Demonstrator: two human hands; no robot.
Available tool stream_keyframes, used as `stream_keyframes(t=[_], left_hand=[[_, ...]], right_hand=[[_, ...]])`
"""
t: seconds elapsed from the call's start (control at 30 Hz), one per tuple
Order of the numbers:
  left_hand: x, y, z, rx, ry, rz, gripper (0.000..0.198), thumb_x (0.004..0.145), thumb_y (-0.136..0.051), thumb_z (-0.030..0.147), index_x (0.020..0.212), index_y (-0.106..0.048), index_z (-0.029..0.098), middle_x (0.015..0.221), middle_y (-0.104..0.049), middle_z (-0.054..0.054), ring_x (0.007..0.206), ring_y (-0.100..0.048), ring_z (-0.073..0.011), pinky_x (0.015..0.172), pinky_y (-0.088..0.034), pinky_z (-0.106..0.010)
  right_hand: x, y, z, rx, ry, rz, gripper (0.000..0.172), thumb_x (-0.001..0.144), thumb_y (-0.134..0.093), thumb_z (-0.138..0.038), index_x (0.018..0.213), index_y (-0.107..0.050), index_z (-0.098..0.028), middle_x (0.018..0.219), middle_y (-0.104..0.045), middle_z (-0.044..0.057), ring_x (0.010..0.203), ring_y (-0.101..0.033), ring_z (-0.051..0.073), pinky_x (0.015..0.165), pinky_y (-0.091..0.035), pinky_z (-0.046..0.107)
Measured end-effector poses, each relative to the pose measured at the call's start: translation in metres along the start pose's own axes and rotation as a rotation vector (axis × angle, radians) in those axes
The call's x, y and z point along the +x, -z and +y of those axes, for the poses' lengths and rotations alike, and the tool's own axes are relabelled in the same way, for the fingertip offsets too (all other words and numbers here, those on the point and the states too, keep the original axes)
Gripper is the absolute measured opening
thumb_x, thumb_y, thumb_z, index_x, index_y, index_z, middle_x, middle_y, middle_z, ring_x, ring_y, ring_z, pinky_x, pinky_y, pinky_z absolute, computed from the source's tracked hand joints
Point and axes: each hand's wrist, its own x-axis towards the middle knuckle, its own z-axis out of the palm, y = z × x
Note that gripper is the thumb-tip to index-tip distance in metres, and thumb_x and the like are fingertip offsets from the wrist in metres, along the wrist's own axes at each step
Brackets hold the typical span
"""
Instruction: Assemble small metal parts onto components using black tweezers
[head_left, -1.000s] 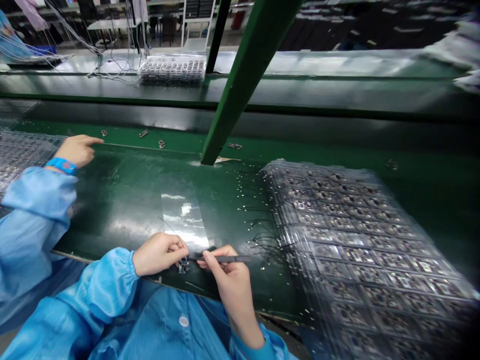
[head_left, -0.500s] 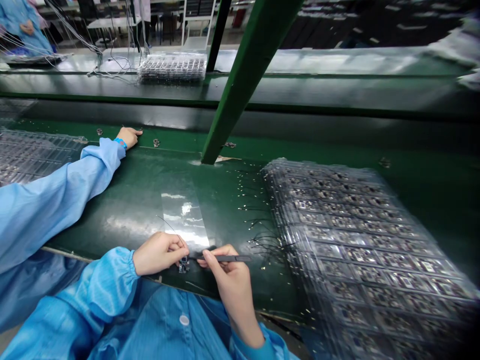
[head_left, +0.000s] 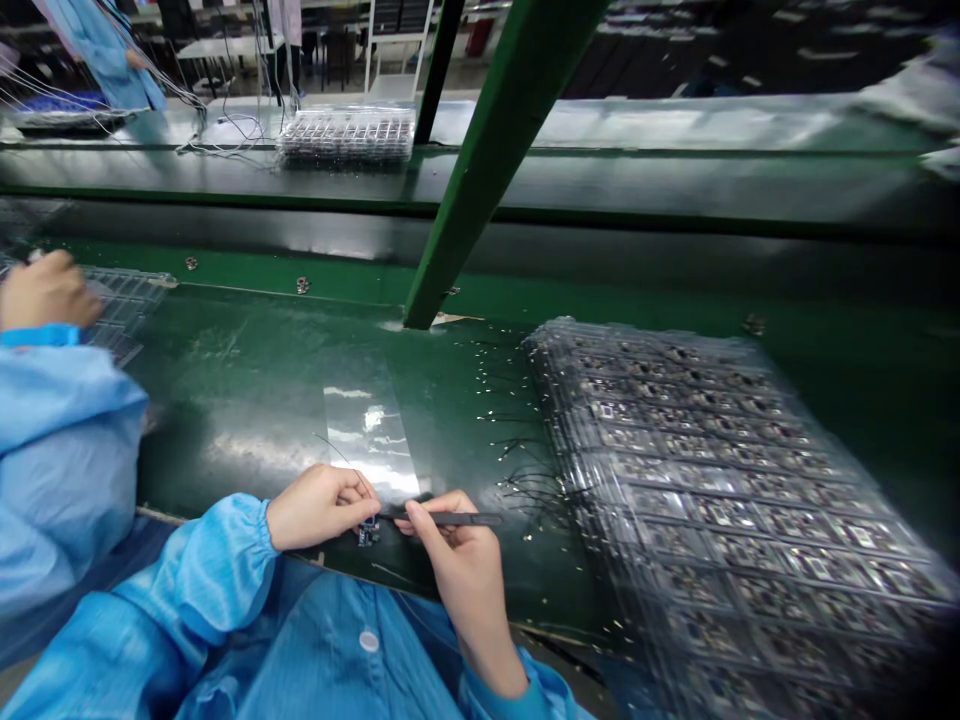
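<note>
Near the bench's front edge, my left hand (head_left: 322, 506) pinches a small circuit board (head_left: 367, 530) with a thin black wire (head_left: 337, 450) rising from it. My right hand (head_left: 461, 550) holds dark tweezers (head_left: 457, 518), their tips pointing left at the board; whether they touch it is too small to tell. Just beyond my hands lies a clear plastic sheet (head_left: 371, 425). Several loose black wires (head_left: 517, 440) with shiny ends are spread to the right of my hands.
Stacked clear trays (head_left: 720, 480) of boards fill the right side. A green post (head_left: 487, 170) rises mid-bench. Small parts (head_left: 302, 285) sit on the green strip (head_left: 352, 285). A co-worker's hand (head_left: 49, 295) is at far left, by other trays (head_left: 131, 300).
The co-worker's arm has pulled back left from the green strip to the left trays. Small parts on the strip have shifted slightly left. A distant person has moved. My hands have barely moved.
</note>
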Motion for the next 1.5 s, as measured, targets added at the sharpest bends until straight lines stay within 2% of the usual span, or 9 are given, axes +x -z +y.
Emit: stream_keyframes(t=[0.47,0.53,0.6,0.73,0.87,1.07,1.17,1.27,1.5], left_hand=[[0.002,-0.002,-0.002,-0.003,-0.041,0.067,0.012,0.076,-0.053,0.022,0.072,-0.059,0.013,0.057,-0.058,0.002,0.051,-0.053,-0.0084,0.05,-0.039,-0.017],[0.002,-0.003,-0.002,-0.011,-0.051,0.073,0.013,0.077,-0.053,0.022,0.073,-0.06,0.012,0.059,-0.061,0.001,0.053,-0.055,-0.0091,0.051,-0.04,-0.017],[0.002,-0.003,-0.001,-0.014,-0.055,0.078,0.013,0.077,-0.053,0.023,0.074,-0.06,0.012,0.061,-0.063,0.0,0.056,-0.057,-0.0098,0.053,-0.041,-0.017],[0.002,-0.004,0.0,-0.008,-0.062,0.087,0.013,0.077,-0.053,0.022,0.073,-0.061,0.012,0.063,-0.064,0.0,0.058,-0.059,-0.0105,0.055,-0.044,-0.018],[0.003,-0.005,-0.002,0.011,-0.089,0.108,0.015,0.077,-0.055,0.025,0.074,-0.062,0.013,0.07,-0.066,-0.002,0.063,-0.061,-0.0117,0.058,-0.046,-0.019],[0.003,-0.005,-0.001,0.063,-0.13,0.081,0.018,0.079,-0.054,0.027,0.078,-0.066,0.013,0.076,-0.068,-0.002,0.062,-0.061,-0.0108,0.058,-0.047,-0.018],[0.001,-0.005,-0.002,0.074,-0.189,0.038,0.017,0.08,-0.053,0.023,0.084,-0.067,0.014,0.083,-0.068,-0.002,0.061,-0.061,-0.0094,0.057,-0.047,-0.017],[0.0,-0.005,-0.004,0.074,-0.22,0.041,0.017,0.08,-0.053,0.022,0.083,-0.067,0.014,0.09,-0.068,-0.003,0.065,-0.062,-0.0096,0.06,-0.048,-0.017],[0.004,-0.005,-0.008,-0.035,-0.156,0.011,0.016,0.08,-0.053,0.021,0.091,-0.06,0.013,0.073,-0.067,-0.002,0.064,-0.063,-0.0116,0.063,-0.048,-0.02]], right_hand=[[-0.003,-0.001,0.001,-0.052,0.064,0.034,0.026,0.076,-0.065,-0.038,0.064,-0.053,-0.018,0.059,-0.058,-0.001,0.059,-0.063,0.016,0.055,-0.05,0.024],[-0.004,0.001,0.004,-0.047,0.076,0.04,0.023,0.079,-0.061,-0.039,0.069,-0.055,-0.018,0.062,-0.06,0.0,0.059,-0.063,0.016,0.057,-0.051,0.025],[-0.006,0.002,0.006,-0.014,0.061,0.03,0.023,0.084,-0.053,-0.041,0.083,-0.057,-0.018,0.068,-0.065,0.003,0.062,-0.064,0.017,0.06,-0.052,0.028],[-0.01,0.001,0.005,-0.031,0.057,-0.069,0.027,0.09,-0.044,-0.038,0.104,-0.055,-0.019,0.083,-0.068,0.006,0.075,-0.066,0.02,0.069,-0.053,0.033],[-0.01,-0.002,0.001,-0.082,0.08,-0.154,0.021,0.081,-0.06,-0.031,0.098,-0.054,-0.021,0.086,-0.067,0.005,0.081,-0.064,0.02,0.07,-0.051,0.028],[-0.007,-0.006,-0.002,-0.109,0.113,-0.137,0.014,0.081,-0.058,-0.024,0.091,-0.05,-0.021,0.075,-0.061,0.0,0.069,-0.061,0.014,0.058,-0.047,0.02],[-0.008,-0.009,0.0,-0.175,0.169,-0.1,0.015,0.08,-0.056,-0.02,0.092,-0.047,-0.021,0.075,-0.059,-0.001,0.066,-0.059,0.013,0.057,-0.046,0.02],[-0.007,-0.01,0.001,-0.215,0.192,-0.087,0.016,0.079,-0.056,-0.019,0.092,-0.047,-0.022,0.074,-0.059,-0.002,0.063,-0.058,0.012,0.056,-0.045,0.02],[0.0,-0.003,-0.007,-0.035,0.03,-0.184,0.019,0.08,-0.057,-0.027,0.094,-0.047,-0.02,0.068,-0.059,-0.002,0.063,-0.059,0.014,0.057,-0.046,0.021]])
